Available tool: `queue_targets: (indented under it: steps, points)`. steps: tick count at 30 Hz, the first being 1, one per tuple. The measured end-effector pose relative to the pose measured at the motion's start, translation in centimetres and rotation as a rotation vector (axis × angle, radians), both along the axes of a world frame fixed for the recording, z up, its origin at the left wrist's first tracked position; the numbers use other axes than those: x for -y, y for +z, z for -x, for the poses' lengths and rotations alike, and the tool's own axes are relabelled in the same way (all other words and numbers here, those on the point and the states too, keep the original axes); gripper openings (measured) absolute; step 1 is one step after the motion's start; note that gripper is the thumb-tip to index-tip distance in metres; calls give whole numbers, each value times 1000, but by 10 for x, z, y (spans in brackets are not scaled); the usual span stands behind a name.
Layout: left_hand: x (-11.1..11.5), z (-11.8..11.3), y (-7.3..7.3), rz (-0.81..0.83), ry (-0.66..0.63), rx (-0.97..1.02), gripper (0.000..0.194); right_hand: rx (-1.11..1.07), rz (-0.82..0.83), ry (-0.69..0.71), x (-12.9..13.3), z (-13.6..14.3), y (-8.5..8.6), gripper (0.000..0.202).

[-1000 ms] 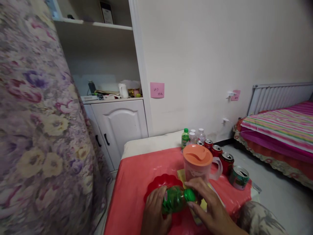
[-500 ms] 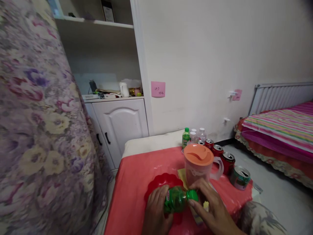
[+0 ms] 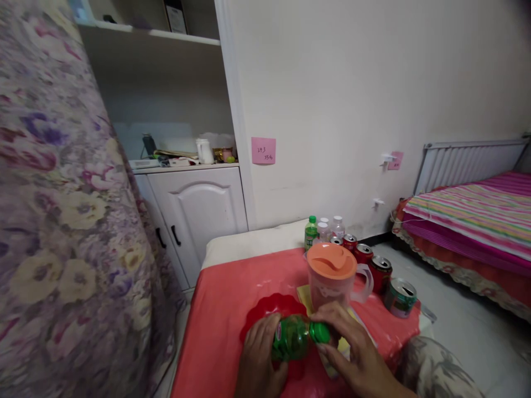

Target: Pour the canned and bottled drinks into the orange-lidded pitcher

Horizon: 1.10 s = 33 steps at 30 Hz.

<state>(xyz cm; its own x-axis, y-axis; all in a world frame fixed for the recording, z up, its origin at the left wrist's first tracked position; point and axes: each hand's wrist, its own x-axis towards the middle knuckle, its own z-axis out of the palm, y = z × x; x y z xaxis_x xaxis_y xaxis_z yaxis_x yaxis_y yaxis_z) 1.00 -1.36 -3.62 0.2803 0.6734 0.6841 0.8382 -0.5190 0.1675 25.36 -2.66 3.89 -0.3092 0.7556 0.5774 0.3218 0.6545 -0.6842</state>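
A green plastic bottle [image 3: 291, 338] lies tilted on its side in the air above a red scalloped bowl [image 3: 265, 305]. My left hand [image 3: 260, 354] wraps around its body from the left. Thumb and fingers of my right hand [image 3: 348, 345] close on the green bottle cap [image 3: 319, 333] at its right end. I cannot tell whether the cap is loose from the neck. Just behind my right hand stands a clear pitcher [image 3: 329, 287] with an orange lid [image 3: 332, 260]. A yellow cloth or paper [image 3: 305, 298] lies partly under the pitcher.
Several drink cans [image 3: 380, 275] line the table's right side, a green can [image 3: 400, 298] nearest. Behind the pitcher stand another green bottle [image 3: 311, 232] and several clear bottles [image 3: 337, 226]. A red cloth [image 3: 219, 309] covers the table. A floral curtain [image 3: 70, 210] hangs at left.
The whole view has shifted slightly, so things sit a little further left. Both hands keep their hold on the bottle and its cap.
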Motion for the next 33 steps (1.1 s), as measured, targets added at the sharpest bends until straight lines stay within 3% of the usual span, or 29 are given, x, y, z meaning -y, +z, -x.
queue_targets:
  steps: [4,10,13,17,21,27,33]
  points:
    - [0,-1,1,-44,-4,-7,64,18,90,-98,0,1,-1,26]
    - [-2,0,-1,-35,2,34,61,-34,-62,-90,4,-2,7,23]
    - [-3,1,-3,12,15,80,59,-118,46,-149,3,-4,1,23]
    - [-2,0,-2,98,32,174,57,-256,317,-149,2,-14,-26,31]
    - [-3,-2,6,176,56,362,52,-224,410,-161,-1,-41,-63,32]
    - [-7,-3,16,324,72,626,61,-295,360,-449,-25,-97,-111,29]
    - [-9,-3,20,473,114,772,75,-128,293,-576,-49,-116,-133,19]
